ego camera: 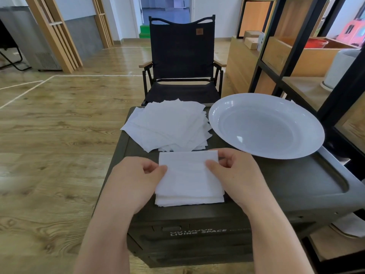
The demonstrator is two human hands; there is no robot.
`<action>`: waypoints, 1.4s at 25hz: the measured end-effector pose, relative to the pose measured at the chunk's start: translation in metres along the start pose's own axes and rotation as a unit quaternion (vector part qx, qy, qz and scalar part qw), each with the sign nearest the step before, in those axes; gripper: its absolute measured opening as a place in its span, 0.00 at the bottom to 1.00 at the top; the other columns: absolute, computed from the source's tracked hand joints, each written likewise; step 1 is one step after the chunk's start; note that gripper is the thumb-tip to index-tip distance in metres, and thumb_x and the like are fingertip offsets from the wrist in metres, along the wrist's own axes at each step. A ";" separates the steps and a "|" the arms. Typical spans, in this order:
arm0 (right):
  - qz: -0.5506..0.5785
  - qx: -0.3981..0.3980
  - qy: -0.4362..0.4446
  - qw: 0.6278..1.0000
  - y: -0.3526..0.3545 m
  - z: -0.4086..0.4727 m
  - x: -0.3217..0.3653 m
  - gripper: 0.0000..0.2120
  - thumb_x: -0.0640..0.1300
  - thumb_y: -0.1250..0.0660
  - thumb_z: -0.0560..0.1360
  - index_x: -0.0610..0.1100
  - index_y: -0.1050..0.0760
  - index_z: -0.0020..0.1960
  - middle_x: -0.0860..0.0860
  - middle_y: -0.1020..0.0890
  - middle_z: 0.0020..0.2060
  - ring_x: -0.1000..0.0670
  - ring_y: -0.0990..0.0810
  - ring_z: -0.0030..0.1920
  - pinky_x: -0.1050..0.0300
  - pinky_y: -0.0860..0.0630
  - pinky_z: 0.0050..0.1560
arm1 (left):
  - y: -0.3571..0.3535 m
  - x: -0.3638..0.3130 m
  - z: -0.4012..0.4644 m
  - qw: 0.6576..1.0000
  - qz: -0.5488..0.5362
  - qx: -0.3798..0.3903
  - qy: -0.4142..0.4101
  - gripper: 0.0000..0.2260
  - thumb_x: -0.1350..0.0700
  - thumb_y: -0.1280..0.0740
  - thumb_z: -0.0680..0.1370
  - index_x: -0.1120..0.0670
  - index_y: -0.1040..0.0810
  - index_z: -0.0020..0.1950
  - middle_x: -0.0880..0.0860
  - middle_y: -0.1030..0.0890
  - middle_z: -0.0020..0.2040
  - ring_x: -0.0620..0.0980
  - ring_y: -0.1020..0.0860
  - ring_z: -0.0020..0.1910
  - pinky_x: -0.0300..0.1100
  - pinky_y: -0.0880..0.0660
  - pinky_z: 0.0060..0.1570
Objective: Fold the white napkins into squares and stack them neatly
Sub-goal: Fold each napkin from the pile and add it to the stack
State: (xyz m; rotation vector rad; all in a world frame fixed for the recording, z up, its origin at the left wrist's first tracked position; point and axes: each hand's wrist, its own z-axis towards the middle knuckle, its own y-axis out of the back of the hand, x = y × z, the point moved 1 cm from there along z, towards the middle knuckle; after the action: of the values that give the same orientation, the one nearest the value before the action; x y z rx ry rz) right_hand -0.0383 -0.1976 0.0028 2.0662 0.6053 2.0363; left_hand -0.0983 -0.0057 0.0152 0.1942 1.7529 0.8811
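On the near part of the dark tabletop [296, 180] lies a folded napkin [189, 175] atop a small stack of folded ones. The left hand [136, 173] pinches its left edge, the right hand [233, 171] pinches its right edge near the far corner. Just beyond sits a loose pile of unfolded napkins [167, 125], with a white plate [266, 125] to its right.

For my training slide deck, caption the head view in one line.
Both hands, left hand and right hand, pinch a folded napkin atop the stack.
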 end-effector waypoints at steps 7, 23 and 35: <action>-0.090 -0.051 -0.011 0.995 -0.007 0.002 -0.005 0.18 0.47 0.28 0.72 0.57 0.28 0.59 0.55 0.21 0.35 0.60 0.24 0.37 0.71 0.36 0.33 | -0.004 0.001 0.002 0.996 0.078 0.005 0.044 0.10 0.45 0.31 0.74 0.47 0.19 0.36 0.50 0.16 0.31 0.50 0.17 0.32 0.36 0.30 0.28; -0.137 -0.104 0.016 0.985 0.005 0.008 -0.005 0.10 0.49 0.32 0.74 0.55 0.25 0.55 0.57 0.24 0.39 0.59 0.26 0.38 0.70 0.36 0.33 | -0.016 -0.038 0.093 0.944 0.190 -0.114 -0.243 0.13 0.47 0.30 0.74 0.49 0.23 0.57 0.46 0.21 0.51 0.45 0.25 0.51 0.38 0.33 0.46; -0.097 -0.081 0.023 0.992 0.007 0.007 -0.006 0.10 0.52 0.33 0.75 0.57 0.27 0.55 0.61 0.24 0.40 0.61 0.25 0.39 0.73 0.38 0.34 | -0.054 -0.033 0.102 0.905 0.304 -0.149 -0.259 0.13 0.55 0.43 0.80 0.56 0.19 0.50 0.53 0.17 0.45 0.50 0.26 0.41 0.40 0.32 0.39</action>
State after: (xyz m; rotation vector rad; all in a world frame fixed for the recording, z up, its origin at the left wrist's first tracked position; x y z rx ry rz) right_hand -0.0303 -0.2058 -0.0002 1.7998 0.6002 1.9576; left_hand 0.0201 -0.0148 -0.0062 0.7302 1.0412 1.3832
